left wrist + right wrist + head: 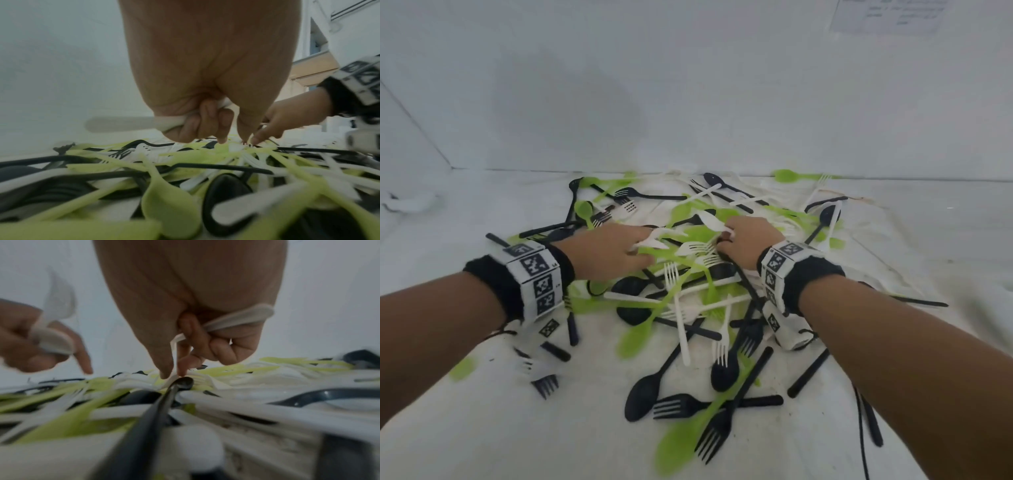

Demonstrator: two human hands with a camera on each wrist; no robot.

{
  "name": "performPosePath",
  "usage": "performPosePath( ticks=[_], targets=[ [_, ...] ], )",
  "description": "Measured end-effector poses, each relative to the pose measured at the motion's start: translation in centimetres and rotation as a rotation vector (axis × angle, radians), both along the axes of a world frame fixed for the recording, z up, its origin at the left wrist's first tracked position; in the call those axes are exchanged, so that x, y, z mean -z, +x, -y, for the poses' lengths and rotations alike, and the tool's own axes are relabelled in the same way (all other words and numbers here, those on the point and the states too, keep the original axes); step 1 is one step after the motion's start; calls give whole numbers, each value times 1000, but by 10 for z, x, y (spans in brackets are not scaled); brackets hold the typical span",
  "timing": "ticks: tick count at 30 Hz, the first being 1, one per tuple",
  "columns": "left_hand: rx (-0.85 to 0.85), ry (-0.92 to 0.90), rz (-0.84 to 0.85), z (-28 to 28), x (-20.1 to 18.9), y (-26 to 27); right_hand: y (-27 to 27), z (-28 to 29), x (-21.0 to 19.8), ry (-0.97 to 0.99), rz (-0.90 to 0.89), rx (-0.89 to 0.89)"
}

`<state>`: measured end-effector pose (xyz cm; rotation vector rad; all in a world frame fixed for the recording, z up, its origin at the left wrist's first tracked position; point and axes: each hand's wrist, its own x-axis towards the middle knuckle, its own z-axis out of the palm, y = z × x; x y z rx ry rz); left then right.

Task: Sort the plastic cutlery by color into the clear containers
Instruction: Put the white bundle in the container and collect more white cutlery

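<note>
A heap of green, black and white plastic cutlery (688, 291) lies on a white cloth. My left hand (609, 251) hovers over its far middle, fingers curled round white cutlery (127, 124) whose handle juts out to the left. My right hand (748, 240) is close beside it, gripping a white piece (240, 317) in the curled fingers while thumb and forefinger pinch another white piece (174, 353) at the heap's top. No clear container shows in any view.
The white cloth (482, 428) covers the table, with a white wall (688, 85) right behind the heap. Stray forks and spoons lie near the front edge (544, 383). A black cable (861, 428) runs along the right front.
</note>
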<state>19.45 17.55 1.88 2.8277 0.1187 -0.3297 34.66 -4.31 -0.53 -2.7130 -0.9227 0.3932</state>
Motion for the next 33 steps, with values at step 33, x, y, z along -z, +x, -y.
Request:
performPosePath(
  ticks=[33],
  targets=[
    [-509, -898, 205, -67, -2, -79, -104, -109, -31, 424, -238, 88]
  ],
)
